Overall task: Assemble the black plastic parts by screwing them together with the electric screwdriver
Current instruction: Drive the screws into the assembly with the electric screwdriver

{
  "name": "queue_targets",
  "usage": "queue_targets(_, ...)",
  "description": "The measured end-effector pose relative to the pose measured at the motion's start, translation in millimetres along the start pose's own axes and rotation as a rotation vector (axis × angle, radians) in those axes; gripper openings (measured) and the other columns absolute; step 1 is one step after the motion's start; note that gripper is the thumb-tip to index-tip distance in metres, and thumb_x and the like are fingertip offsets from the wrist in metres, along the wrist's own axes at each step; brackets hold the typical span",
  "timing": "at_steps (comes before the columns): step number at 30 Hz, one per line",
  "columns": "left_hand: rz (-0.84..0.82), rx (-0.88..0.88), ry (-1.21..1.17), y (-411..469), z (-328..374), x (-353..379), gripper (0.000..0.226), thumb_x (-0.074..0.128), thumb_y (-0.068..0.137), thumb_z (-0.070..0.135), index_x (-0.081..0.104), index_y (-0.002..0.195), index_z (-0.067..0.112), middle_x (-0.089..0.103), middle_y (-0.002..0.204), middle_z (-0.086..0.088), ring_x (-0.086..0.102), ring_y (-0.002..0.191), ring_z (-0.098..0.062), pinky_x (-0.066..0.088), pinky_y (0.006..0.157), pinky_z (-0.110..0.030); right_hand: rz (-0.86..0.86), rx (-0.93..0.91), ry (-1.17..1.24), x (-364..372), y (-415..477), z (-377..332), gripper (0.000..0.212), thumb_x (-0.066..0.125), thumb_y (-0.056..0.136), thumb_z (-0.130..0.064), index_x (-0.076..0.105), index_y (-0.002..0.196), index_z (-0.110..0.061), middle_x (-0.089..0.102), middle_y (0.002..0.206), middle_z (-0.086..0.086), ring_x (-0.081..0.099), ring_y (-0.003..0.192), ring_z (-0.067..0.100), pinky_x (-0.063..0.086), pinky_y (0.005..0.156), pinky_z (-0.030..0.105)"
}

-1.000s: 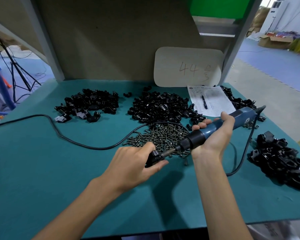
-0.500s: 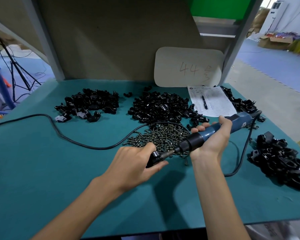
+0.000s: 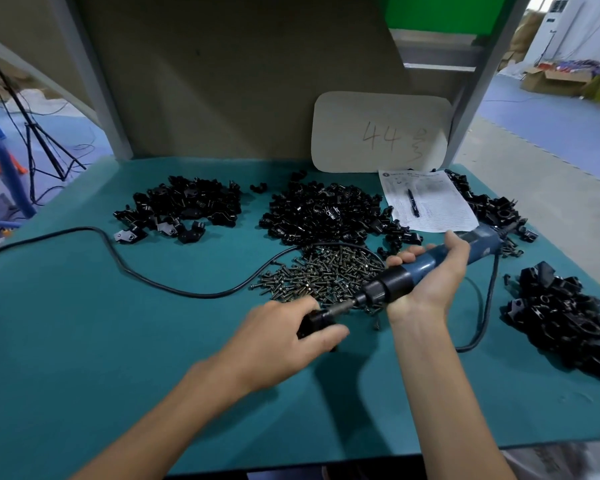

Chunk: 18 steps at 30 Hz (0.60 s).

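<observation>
your left hand point(image 3: 278, 337) pinches the small black plastic part point(image 3: 314, 322) low at the teal tabletop point(image 3: 118, 341), just near of the loose pile of dark metal screws point(image 3: 326, 275). your right hand's point(image 3: 430, 282) fingers wrap the blue and black electric screwdriver point(image 3: 426, 268), whose bit meets the part. line the bit up straight with the screw, press steadily, and brace the part against spinning.

head view looks down, close over table point(image 3: 84, 341).
</observation>
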<state>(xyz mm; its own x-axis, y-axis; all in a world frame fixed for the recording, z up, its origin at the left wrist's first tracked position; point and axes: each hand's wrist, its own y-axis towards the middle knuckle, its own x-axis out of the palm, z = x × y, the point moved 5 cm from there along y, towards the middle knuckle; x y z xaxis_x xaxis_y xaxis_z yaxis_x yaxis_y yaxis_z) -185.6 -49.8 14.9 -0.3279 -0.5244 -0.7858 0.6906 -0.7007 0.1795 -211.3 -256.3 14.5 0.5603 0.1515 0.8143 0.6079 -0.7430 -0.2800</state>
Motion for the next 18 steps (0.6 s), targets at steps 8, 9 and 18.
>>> queue_targets(8, -0.191, -0.093, -0.333, 12, 1, 8, 0.060, 0.046, 0.076, 0.077, 0.068, 0.083, 0.021, 0.064, 0.075, -0.010, 0.054, 0.064, -0.013, 0.046, 0.064, -0.043, -0.035, -0.035, 0.072, 0, 7, -6, 0.038, 0.076, 0.086, -0.046, 0.051, 0.086, -0.018, 0.054, 0.064, -0.004, 0.051, 0.050, 0.010, 0.047, 0.045, 0.024)
queue_targets(9, -0.157, -0.082, -0.164, 12, 2, 6, 0.062, 0.042, 0.074, 0.079, 0.065, 0.081, 0.023, 0.062, 0.068, -0.001, 0.055, 0.063, -0.011, 0.045, 0.063, -0.041, -0.011, -0.022, 0.068, -3, 9, -4, 0.039, 0.077, 0.086, -0.045, 0.050, 0.086, -0.017, 0.053, 0.064, -0.004, 0.051, 0.049, 0.010, 0.047, 0.045, 0.023)
queue_targets(18, -0.157, -0.161, -0.297, -9, -40, -15, 0.054, 0.056, 0.071, 0.080, 0.064, 0.079, 0.027, 0.055, 0.061, 0.009, 0.047, 0.055, -0.006, 0.038, 0.057, -0.031, 0.179, -0.005, -0.307, -46, 52, -44, 0.039, 0.076, 0.087, -0.013, 0.053, 0.118, -0.010, 0.065, 0.087, 0.007, 0.066, 0.063, 0.016, 0.058, 0.059, 0.028)
